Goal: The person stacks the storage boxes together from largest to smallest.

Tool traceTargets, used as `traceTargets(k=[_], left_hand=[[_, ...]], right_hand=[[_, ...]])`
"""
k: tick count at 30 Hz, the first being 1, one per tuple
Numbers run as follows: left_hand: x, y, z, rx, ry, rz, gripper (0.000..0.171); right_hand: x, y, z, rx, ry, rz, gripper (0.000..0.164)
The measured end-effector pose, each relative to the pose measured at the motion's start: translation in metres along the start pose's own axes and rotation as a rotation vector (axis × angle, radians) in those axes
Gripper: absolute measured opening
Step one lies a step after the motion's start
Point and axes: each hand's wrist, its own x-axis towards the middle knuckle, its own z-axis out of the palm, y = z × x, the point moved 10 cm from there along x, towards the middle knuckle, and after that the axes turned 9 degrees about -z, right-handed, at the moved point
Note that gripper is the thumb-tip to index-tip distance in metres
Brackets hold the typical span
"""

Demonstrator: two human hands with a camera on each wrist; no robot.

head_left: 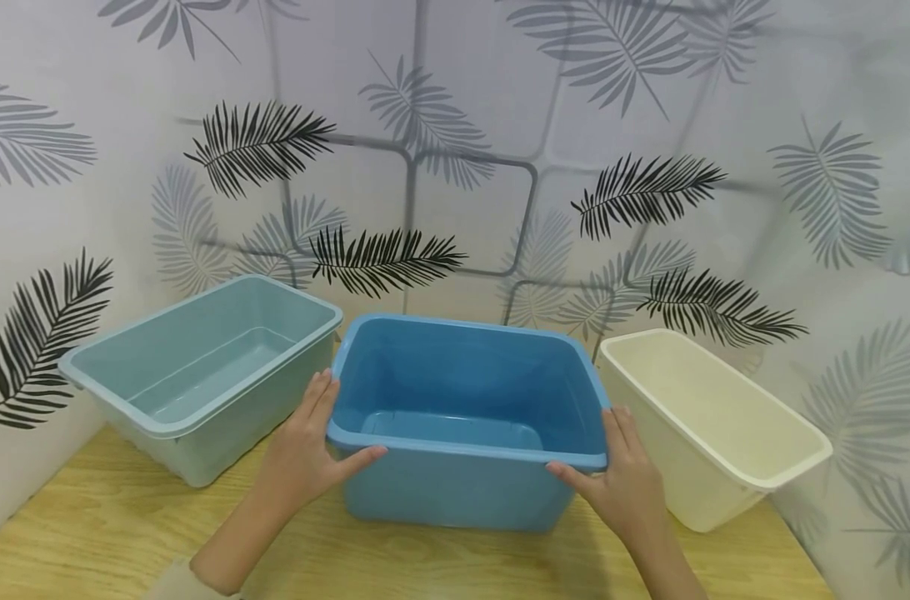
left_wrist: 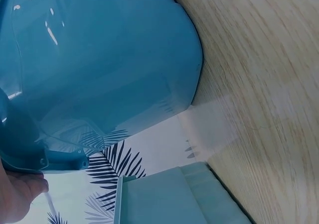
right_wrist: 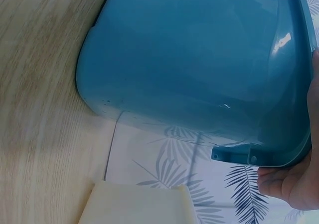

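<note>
On the desk (head_left: pixel 440 567) stands the blue tub (head_left: pixel 455 492), its rim (head_left: pixel 462 452) gripped by the left hand (head_left: pixel 296 458) and right hand (head_left: pixel 629 483), fingers (head_left: pixel 322 400) at its near corners, seemingly for positioning, the next move calling for even pressure.

The blue bin (head_left: pixel 458 492) stands upright on the table (head_left: pixel 395 571), between a pale teal bin (head_left: pixel 256 442) and a cream bin (head_left: pixel 687 477). It's a deep oblong with 4 rounded corners, its glossy walls tapering to a smaller base. A thick lip runs round the open top, and from here I can see right down to its floor.
</note>
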Motion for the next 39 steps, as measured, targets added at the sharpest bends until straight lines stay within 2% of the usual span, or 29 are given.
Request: traceTargets(k=[10, 15, 21, 26, 29, 35, 37, 39], left_hand=[[-0.003, 0.001, -0.002, 0.005, -0.002, -0.004, 0.099], [-0.003, -0.001, -0.003, 0.019, -0.023, -0.012, 0.098], [-0.001, -0.005, -0.008, 0.040, -0.023, -0.002, 0.095], [0.000, -0.006, -0.016, 0.114, -0.001, 0.036, 0.095], [-0.001, -0.008, -0.018, 0.148, -0.004, 0.057, 0.092], [-0.002, -0.016, -0.024, 0.179, -0.003, 0.062, 0.085], [-0.002, -0.020, -0.027, 0.182, -0.003, 0.054, 0.082], [-0.003, -0.023, -0.030, 0.186, -0.005, 0.049, 0.080]], right_hand=[[-0.002, -0.001, 0.001, -0.016, -0.007, 0.007, 0.097], [-0.001, 0.001, 0.005, 0.015, -0.074, 0.049, 0.095], [-0.001, 0.003, 0.005, 0.055, -0.121, 0.082, 0.083], [0.001, 0.004, 0.000, 0.054, -0.096, 0.107, 0.071], [0.004, -0.003, -0.008, 0.052, -0.020, 0.059, 0.068], [0.015, -0.037, -0.020, 0.067, 0.171, -0.163, 0.073], [0.018, -0.048, -0.018, 0.063, 0.192, -0.201, 0.079], [0.021, -0.058, -0.014, 0.056, 0.175, -0.205, 0.083]])
